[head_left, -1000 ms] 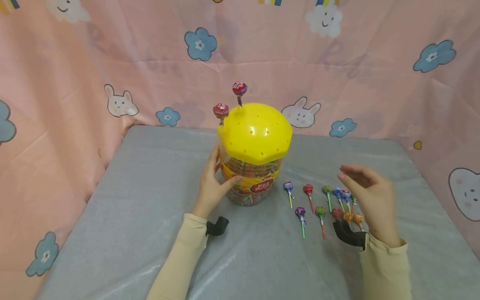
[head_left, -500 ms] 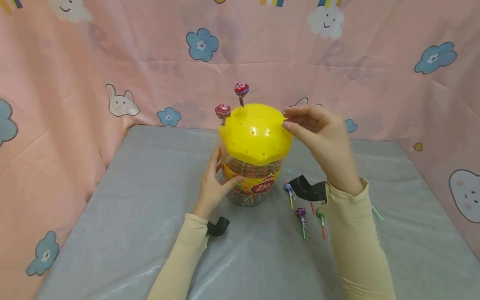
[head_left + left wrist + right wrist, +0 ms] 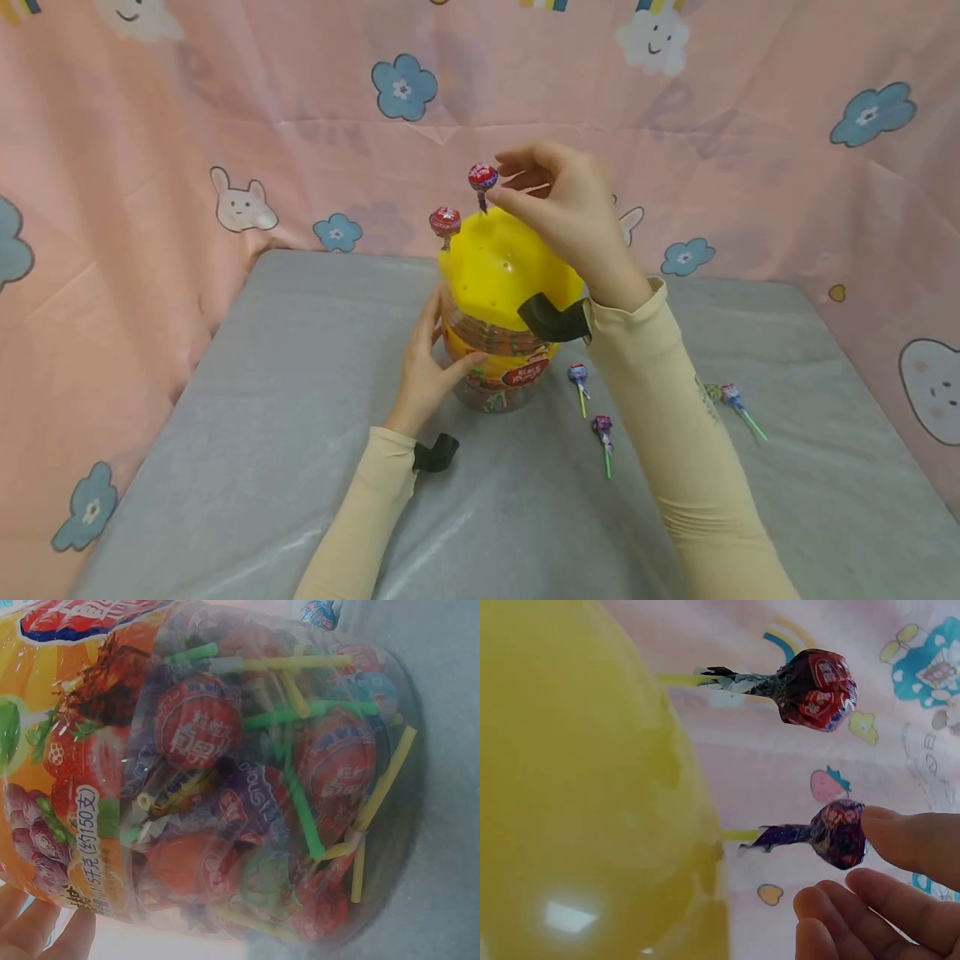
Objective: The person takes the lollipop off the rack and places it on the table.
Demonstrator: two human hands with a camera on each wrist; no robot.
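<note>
A clear plastic candy jar [image 3: 502, 398] with a domed yellow lid [image 3: 487, 275] stands on the table, full of wrapped lollipops [image 3: 199, 720]. My left hand [image 3: 422, 375] holds its left side, thumb across the front label and fingers round the side. Two red-wrapped lollipops stick up from holes in the lid: one at the left edge [image 3: 446, 222], another further back [image 3: 482, 177]. Around the head of the back one is my right hand [image 3: 573, 208]. In the right wrist view its thumb [image 3: 915, 841] meets the purple-red wrapper, while the other fingers stay below, apart from it.
On the grey table [image 3: 300, 350], right of the jar, lie a blue-wrapped lollipop [image 3: 577, 375], a purple one [image 3: 603, 433] and another blue one [image 3: 733, 397]. My right forearm covers part of that area. A pink printed curtain [image 3: 300, 83] hangs behind.
My right hand has risen from above the loose lollipops on the right, crossed over the lid and reached the back lollipop. The left hand and jar have stayed put.
</note>
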